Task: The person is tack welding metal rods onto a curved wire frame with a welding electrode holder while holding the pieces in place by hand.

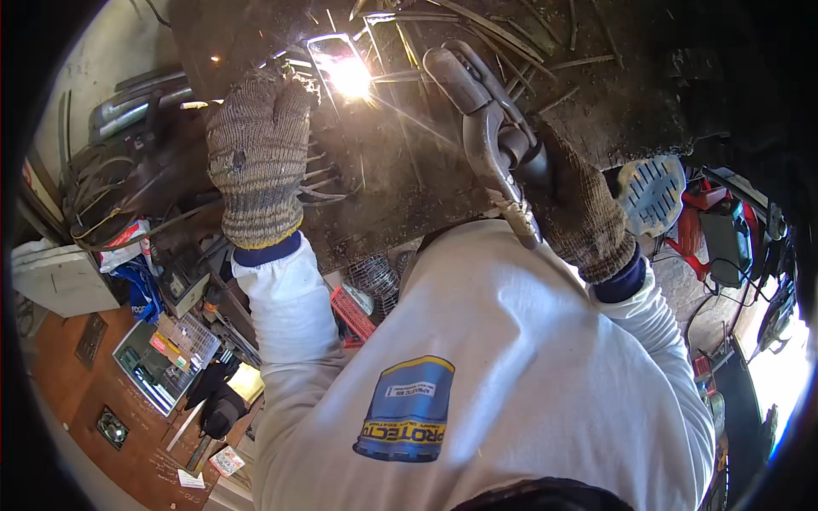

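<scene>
My right hand (584, 209), in a knitted work glove, is wrapped round the handle of a welding electrode holder (481, 128). From the holder's jaws a thin rod (398, 77) points left to a white-hot welding arc (349, 77). The arc burns at a small metal frame (331, 40), and glare hides much of that spot. Left of the arc, my left hand (260, 157) is closed in a matching glove, its fingertips beside the metal pieces. What it grips is hidden. Both hands are over a dark, scarred worktable (375, 200).
Loose rods (503, 38) lie scattered across the table's far side. Metal stock and cables (111, 170) crowd the left. A perforated plate (652, 194) and red-and-black equipment (720, 230) are at the right. Below stand a wire coil (373, 277) and a red basket (351, 313).
</scene>
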Demonstrator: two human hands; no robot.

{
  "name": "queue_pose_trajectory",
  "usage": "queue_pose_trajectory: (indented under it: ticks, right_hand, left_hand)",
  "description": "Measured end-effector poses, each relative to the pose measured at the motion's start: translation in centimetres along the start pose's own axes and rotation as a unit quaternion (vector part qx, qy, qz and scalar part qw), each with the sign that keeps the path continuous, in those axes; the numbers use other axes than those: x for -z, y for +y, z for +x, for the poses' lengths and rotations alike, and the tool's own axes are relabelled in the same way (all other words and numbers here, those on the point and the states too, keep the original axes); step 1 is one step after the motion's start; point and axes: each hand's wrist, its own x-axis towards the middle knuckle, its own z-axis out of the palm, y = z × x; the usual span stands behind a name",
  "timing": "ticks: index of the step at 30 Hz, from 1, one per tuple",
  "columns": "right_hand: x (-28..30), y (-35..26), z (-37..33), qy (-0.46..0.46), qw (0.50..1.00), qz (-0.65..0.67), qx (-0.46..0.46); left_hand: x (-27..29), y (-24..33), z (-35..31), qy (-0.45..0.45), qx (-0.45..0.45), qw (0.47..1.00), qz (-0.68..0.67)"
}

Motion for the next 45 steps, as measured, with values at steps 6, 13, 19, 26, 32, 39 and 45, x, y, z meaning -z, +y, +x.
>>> queue_pose_trajectory:
  ticks: [6, 13, 19, 26, 32, 39, 45]
  right_hand:
    - [-0.6, 0.3, 0.0, -0.044, 0.931, 0.358, -0.066]
    - [-0.8, 1.4, 0.1, -0.033, 0.995, 0.094, -0.021]
    - [-0.8, 1.2, 0.1, -0.009, 0.994, 0.104, 0.012]
    - [0.1, 1.1, -0.1, 0.025, 0.961, -0.161, 0.224]
    - [0.3, -0.6, -0.6, 0.024, 0.997, -0.062, 0.038]
    - [-0.2, -0.4, -0.6, 0.003, 0.999, 0.038, -0.026]
    - [-0.9, 0.8, -0.7, 0.015, 0.995, 0.094, 0.012]
  left_hand:
    - [-0.4, -1.1, -0.3, -0.063, -0.034, 0.995, 0.069]
    - [-0.7, -1.3, -0.4, -0.061, 0.001, 0.996, 0.060]
    - [-0.9, -1.4, -0.8, -0.061, 0.008, 0.997, 0.046]
    - [-1.0, -1.3, -0.8, -0.052, -0.023, 0.996, 0.063]
    - [-0.7, -0.5, -0.5, -0.019, 0.039, 0.998, -0.039]
    - [-0.9, -1.0, -0.4, -0.007, 0.052, 0.998, -0.037]
    - [0.1, -0.1, 0.2, -0.015, 0.117, 0.989, -0.088]
